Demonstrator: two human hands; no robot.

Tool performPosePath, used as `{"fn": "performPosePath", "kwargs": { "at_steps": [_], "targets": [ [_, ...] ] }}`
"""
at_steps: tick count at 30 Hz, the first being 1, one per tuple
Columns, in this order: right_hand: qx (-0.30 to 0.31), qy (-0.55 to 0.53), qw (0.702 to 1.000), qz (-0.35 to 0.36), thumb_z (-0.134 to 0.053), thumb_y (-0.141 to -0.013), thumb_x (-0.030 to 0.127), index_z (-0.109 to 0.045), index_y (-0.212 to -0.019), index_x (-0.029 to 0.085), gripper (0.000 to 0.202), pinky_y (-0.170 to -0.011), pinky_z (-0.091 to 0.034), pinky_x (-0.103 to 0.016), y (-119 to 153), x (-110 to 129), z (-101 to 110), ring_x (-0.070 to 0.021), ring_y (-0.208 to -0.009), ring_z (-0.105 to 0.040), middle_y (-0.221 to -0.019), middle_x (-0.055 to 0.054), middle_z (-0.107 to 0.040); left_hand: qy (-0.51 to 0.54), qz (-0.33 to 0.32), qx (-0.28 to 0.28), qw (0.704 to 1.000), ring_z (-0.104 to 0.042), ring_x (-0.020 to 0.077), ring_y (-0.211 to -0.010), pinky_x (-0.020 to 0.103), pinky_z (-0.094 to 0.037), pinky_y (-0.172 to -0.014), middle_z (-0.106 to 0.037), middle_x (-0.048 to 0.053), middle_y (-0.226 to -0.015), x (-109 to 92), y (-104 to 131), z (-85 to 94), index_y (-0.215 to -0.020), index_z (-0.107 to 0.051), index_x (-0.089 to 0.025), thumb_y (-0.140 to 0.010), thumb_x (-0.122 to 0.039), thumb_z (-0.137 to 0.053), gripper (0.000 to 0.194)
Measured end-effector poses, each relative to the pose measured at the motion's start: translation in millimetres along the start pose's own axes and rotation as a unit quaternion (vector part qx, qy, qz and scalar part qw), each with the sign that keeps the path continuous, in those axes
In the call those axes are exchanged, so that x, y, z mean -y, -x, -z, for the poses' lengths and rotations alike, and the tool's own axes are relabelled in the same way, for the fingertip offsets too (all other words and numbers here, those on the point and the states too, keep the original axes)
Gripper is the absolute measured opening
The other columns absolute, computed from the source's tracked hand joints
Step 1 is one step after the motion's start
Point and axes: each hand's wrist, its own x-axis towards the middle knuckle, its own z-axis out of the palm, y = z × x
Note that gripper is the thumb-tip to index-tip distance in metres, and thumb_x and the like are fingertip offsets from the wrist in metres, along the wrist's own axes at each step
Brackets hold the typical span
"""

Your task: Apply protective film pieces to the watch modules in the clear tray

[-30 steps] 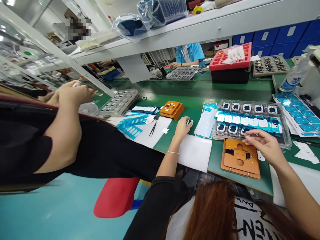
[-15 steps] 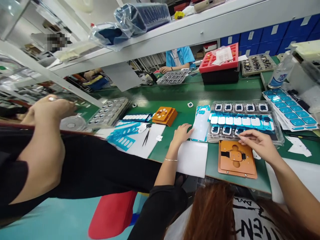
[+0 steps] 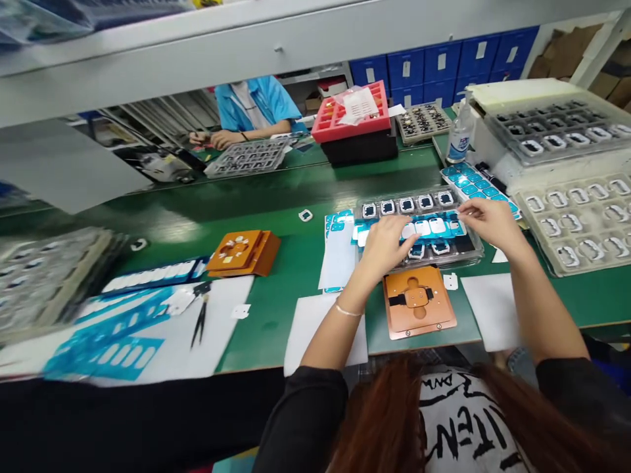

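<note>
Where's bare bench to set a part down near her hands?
Bare green mat between the orange block and the film sheet. More bare mat behind, up to the red tray. Crowded: both hands, left and right, sit on the clear tray; the jig fills the spot in front of it.

Parts tray (image 3: 473,253) mid-desk (image 3: 296,269), jig plate (image 3: 419,303) just before it at the near edge. Scissors (image 3: 200,318) lie left on paper (image 3: 221,335). Second jig (image 3: 244,251) behind them.
</note>
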Motion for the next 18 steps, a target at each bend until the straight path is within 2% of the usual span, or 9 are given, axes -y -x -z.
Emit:
{"fn": "performPosePath", "kwargs": {
  "at_steps": [3,6,8,12,14,16,18],
  "targets": [
    [0.000,0.006,1.000,0.020,-0.063,-0.078,0.019,-0.070,-0.084,0.020,0.010,-0.071,-0.055,-0.036,-6.9,-3.1,-17.9,-0.0208,-0.068,-0.067,-0.080,-0.004,-0.072,-0.009,0.010,0.082,0.997,-0.034,0.0340,-0.143,0.058,-0.024,-0.117,-0.048,0.014,-0.149,-8.4,-23.3,-18.5,-0.140,-0.048,-0.019,-0.091,-0.047,-0.059,0.057],
    [-0.007,0.009,0.999,0.047,-0.060,-0.081,0.022,-0.069,-0.081,0.020,0.010,-0.068,-0.054,-0.035,-0.2,-4.5,-33.7,-0.0200,-0.067,-0.065,-0.085,-0.005,-0.073,0.005,0.002,0.108,0.994,-0.030,0.0329,-0.146,0.064,-0.008,-0.120,-0.046,0.011,-0.151,-9.5,-33.4,-30.9,-0.144,-0.043,-0.024,-0.091,-0.045,-0.061,0.059],
    [-0.013,0.011,0.998,0.061,-0.058,-0.083,0.025,-0.069,-0.080,0.021,0.012,-0.067,-0.054,-0.035,6.5,-6.5,-37.7,-0.0200,-0.066,-0.064,-0.084,-0.005,-0.072,0.029,-0.010,0.094,0.995,-0.036,0.0307,-0.143,0.061,-0.011,-0.121,-0.050,0.010,-0.148,-6.8,-35.1,-36.4,-0.142,-0.045,-0.026,-0.091,-0.042,-0.061,0.056],
    [-0.021,0.022,0.997,0.073,-0.056,-0.086,0.028,-0.070,-0.086,0.021,0.015,-0.067,-0.053,-0.035,12.9,-11.3,-36.6,-0.0207,-0.068,-0.064,-0.085,-0.005,-0.071,0.091,-0.031,0.069,0.993,-0.048,0.0276,-0.134,0.048,-0.030,-0.117,-0.054,0.011,-0.143,1.4,-35.9,-42.6,-0.140,-0.047,-0.022,-0.089,-0.039,-0.065,0.056],
    [-0.021,0.032,0.996,0.076,-0.056,-0.086,0.028,-0.070,-0.088,0.022,0.015,-0.070,-0.053,-0.037,12.8,-13.3,-37.0,-0.0224,-0.073,-0.065,-0.088,-0.006,-0.072,0.099,-0.022,0.063,0.993,-0.042,0.0291,-0.139,0.045,-0.033,-0.115,-0.049,0.013,-0.148,4.1,-36.3,-43.5,-0.141,-0.046,-0.020,-0.087,-0.042,-0.067,0.062],
    [-0.024,0.046,0.995,0.080,-0.059,-0.086,0.029,-0.070,-0.090,0.023,0.013,-0.080,-0.052,-0.042,12.7,-15.4,-39.8,-0.0260,-0.084,-0.066,-0.095,-0.007,-0.073,0.087,0.002,0.068,0.994,-0.031,0.0329,-0.144,0.048,-0.031,-0.115,-0.042,0.014,-0.153,5.1,-36.6,-42.9,-0.142,-0.045,-0.020,-0.086,-0.047,-0.067,0.067],
    [-0.031,0.062,0.994,0.080,-0.065,-0.083,0.031,-0.070,-0.094,0.022,0.015,-0.092,-0.047,-0.050,13.0,-18.5,-44.4,-0.0310,-0.099,-0.063,-0.106,-0.008,-0.072,0.075,0.026,0.081,0.994,-0.031,0.0362,-0.144,0.053,-0.028,-0.113,-0.044,0.015,-0.152,4.8,-36.9,-41.0,-0.142,-0.045,-0.021,-0.086,-0.050,-0.066,0.067]
  ]
}}
